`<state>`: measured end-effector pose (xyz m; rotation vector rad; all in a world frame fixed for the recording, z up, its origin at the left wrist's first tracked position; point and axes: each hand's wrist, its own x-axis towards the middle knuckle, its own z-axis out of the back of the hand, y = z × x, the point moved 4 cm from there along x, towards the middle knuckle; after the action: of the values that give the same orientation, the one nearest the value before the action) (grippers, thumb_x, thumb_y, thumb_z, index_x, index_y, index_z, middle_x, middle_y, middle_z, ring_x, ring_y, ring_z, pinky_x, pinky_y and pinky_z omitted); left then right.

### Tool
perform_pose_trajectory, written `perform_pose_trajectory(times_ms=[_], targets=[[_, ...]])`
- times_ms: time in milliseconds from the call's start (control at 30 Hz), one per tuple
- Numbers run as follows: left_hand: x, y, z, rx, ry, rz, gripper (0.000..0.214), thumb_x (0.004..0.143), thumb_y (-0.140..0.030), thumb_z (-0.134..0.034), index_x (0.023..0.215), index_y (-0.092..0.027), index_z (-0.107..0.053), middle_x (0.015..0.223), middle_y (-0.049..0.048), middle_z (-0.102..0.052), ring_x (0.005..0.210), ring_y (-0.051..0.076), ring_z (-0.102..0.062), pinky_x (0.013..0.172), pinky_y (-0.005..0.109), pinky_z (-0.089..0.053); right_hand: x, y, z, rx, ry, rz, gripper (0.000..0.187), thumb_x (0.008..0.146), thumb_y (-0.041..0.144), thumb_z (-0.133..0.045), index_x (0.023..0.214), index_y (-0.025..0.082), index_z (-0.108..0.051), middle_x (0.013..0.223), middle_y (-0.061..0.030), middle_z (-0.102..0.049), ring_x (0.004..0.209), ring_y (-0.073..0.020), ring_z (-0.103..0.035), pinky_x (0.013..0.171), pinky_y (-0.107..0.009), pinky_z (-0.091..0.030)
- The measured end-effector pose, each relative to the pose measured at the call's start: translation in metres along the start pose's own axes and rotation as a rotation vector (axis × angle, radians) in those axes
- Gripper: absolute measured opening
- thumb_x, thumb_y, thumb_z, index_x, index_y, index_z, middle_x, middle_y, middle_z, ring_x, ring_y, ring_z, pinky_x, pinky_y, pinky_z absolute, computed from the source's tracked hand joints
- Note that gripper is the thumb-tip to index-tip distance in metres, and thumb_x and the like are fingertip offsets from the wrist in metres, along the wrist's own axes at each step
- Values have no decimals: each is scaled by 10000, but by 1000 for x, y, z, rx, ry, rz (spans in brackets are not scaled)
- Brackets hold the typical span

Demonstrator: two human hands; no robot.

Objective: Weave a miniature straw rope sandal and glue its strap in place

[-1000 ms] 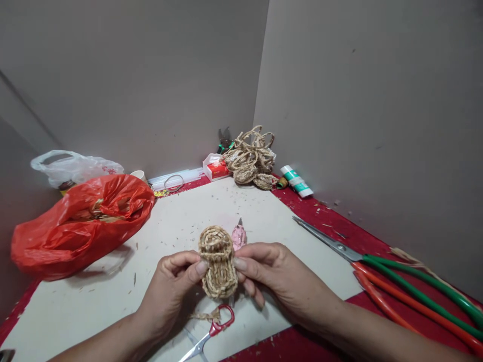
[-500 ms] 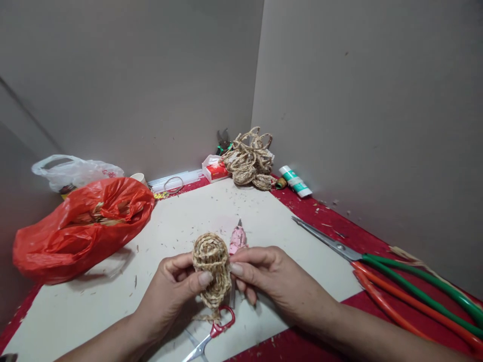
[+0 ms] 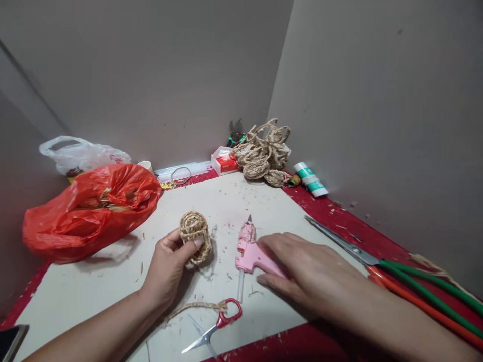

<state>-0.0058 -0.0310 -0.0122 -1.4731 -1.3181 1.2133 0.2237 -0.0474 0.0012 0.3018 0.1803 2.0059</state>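
My left hand [image 3: 171, 266] is closed on a small oval coil of braided straw cord [image 3: 195, 226], its thumb pressed across the front. On the board lies a pink glue gun [image 3: 249, 257], nozzle pointing away, with a clear glue stick [image 3: 240, 285] out of its back end. My right hand [image 3: 292, 261] reaches over the gun's handle, fingers on the far side and thumb apart on the near side; the grip is partly hidden. Small red-handled scissors [image 3: 222, 319] lie open nearer me, a loose piece of braided cord [image 3: 194, 304] reaching their handle.
A red plastic bag [image 3: 86, 216] sits at left, a white bag [image 3: 86, 155] behind it. A heap of braided cord [image 3: 264, 156] and a red-and-white box [image 3: 225, 162] stand at the back. Large shears [image 3: 356, 250] lie at right. Straw scraps dot the pale board [image 3: 101, 296].
My right hand has left the straw coil and moved right to the glue gun's handle. My left hand has shifted left and away from me with the coil. The view has turned slightly.
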Motion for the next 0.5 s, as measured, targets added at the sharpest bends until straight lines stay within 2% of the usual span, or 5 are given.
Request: perform_pose_trajectory(times_ms=[133, 233, 367, 400, 500], targets=[[4, -1, 2, 32, -34, -45, 130, 711, -198, -754, 822, -136, -727, 748, 17, -680, 685, 114, -550, 685, 248, -424, 3, 2, -9, 12, 48, 9, 126, 848, 280, -585, 959, 225, -559, 839, -50, -653, 702, -216, -612, 592, -312, -412], [4, -1, 2, 38, -35, -54, 133, 717, -191, -744, 836, -136, -725, 782, 20, -690, 713, 113, -556, 704, 243, -425, 5, -5, -1, 150, 39, -72, 145, 843, 332, -576, 940, 233, -533, 752, -28, -643, 624, -197, -594, 546, -296, -408], [5, 0, 1, 10, -50, -40, 187, 699, -189, -752, 872, -124, -726, 821, 32, -702, 726, 118, -565, 715, 249, -433, 0, -14, 24, 583, -99, -144, 281, 818, 452, -622, 1015, 262, -561, 938, -71, -680, 800, -228, -653, 645, -300, -511], [5, 0, 2, 1, -56, -41, 201, 694, -191, -754, 881, -122, -727, 826, 34, -705, 730, 122, -568, 719, 253, -436, -1, -16, 28, 723, -127, -169, 316, 810, 476, -630, 1045, 274, -566, 947, -78, -687, 758, -221, -657, 597, -285, -518], [5, 2, 3, -7, -65, -52, 231, 686, -201, -757, 901, -122, -727, 840, 38, -711, 740, 133, -575, 729, 267, -440, -3, -13, 25, 951, -4, -258, 415, 793, 511, -639, 1137, 284, -588, 904, -99, -712, 597, -207, -647, 463, -271, -514]])
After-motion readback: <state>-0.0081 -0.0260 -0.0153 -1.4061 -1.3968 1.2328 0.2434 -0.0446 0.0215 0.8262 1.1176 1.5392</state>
